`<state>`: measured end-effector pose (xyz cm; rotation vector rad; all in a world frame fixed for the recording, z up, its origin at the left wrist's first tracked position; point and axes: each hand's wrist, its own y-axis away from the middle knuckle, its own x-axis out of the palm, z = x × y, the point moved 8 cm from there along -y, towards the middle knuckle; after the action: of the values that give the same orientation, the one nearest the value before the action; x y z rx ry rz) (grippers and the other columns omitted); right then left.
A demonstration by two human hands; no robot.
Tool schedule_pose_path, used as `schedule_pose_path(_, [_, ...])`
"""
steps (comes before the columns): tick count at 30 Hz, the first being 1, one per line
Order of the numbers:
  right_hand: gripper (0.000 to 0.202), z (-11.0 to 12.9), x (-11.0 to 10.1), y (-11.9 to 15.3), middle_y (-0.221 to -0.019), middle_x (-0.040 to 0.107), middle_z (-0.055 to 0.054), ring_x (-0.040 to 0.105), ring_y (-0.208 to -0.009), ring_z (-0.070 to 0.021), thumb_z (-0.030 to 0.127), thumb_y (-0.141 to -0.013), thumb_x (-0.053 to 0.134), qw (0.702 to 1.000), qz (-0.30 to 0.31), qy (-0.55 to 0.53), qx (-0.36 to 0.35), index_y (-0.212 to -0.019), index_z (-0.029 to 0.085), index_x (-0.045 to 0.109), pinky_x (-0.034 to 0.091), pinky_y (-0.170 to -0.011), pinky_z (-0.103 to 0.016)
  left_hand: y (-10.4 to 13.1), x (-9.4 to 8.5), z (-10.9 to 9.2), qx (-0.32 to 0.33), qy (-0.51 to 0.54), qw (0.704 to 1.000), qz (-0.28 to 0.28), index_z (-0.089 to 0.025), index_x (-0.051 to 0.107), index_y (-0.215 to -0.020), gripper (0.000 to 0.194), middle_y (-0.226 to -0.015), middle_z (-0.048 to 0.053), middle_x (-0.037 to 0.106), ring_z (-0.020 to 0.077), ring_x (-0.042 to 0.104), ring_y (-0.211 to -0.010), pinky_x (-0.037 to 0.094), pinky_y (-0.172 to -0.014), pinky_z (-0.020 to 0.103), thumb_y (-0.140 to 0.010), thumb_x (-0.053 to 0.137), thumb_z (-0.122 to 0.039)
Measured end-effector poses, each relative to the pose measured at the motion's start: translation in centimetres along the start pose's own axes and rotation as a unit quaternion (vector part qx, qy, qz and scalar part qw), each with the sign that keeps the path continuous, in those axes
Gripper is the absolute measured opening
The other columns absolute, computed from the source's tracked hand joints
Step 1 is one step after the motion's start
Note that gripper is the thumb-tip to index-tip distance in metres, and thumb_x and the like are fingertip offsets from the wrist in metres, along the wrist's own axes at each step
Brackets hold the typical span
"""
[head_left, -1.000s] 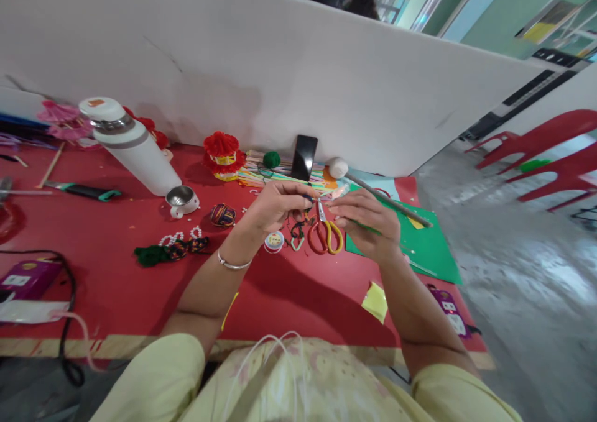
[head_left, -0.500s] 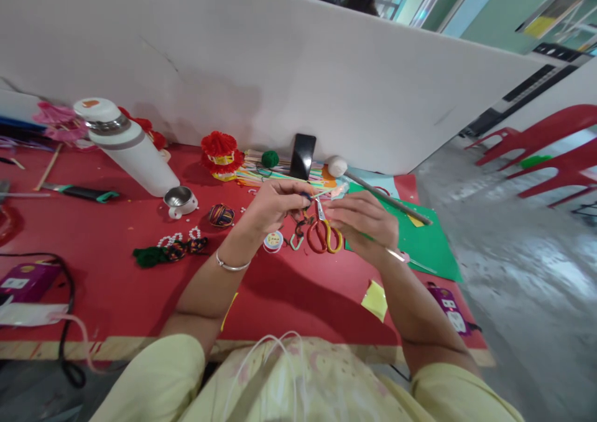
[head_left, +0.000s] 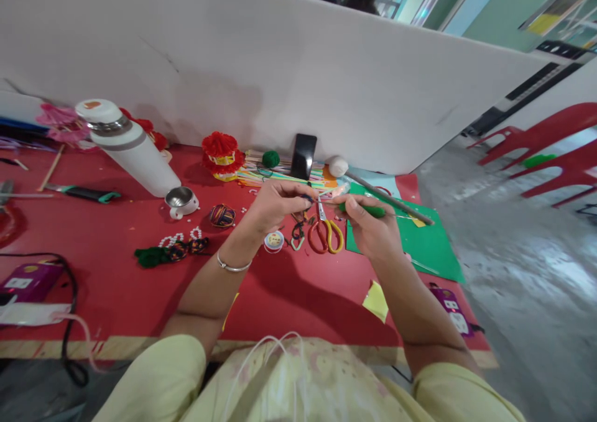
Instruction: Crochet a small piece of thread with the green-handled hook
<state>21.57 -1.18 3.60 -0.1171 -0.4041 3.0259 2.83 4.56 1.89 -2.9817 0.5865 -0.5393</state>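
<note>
A small piece of dark multicoloured yarn work is pinched between the thumb and fingers of my left hand. My right hand is closed round the green handle of a crochet hook, whose thin metal shaft points left to the yarn. Whether its tip is inside a loop is too small to tell. Red and yellow handled scissors lie on the table between and below my hands. Beside them, yarn runs down near a pale green triangular ring. A round spool lies below my left hand.
On the red table stand a white bottle and a metal cup. A yarn ball and a beaded yarn piece lie left. A phone leans on the partition; a grey stick crosses green paper.
My right hand has turned, bringing the crochet hook from pointing back along my wrist round to the yarn. My left hand stays nearly still, pinching the yarn work.
</note>
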Motion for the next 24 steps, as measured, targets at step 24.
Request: schedule_pose_path(24, [0.031,7.4,2.2,2.6,-0.107,0.088,-0.002,0.082,-0.096,-0.0233,0.020,-0.095,0.078,0.847,0.083,0.306,-0.427,-0.122,0.035,0.079,0.068,-0.086,-0.042,-0.7,0.3,0.5,0.017,0.059,0.998,-0.003,-0.018,0.088,-0.089,0.023,-0.150,0.013,0.067,0.0190,0.074,-0.101,0.063,-0.080,0.030,-0.066,0.092,-0.021])
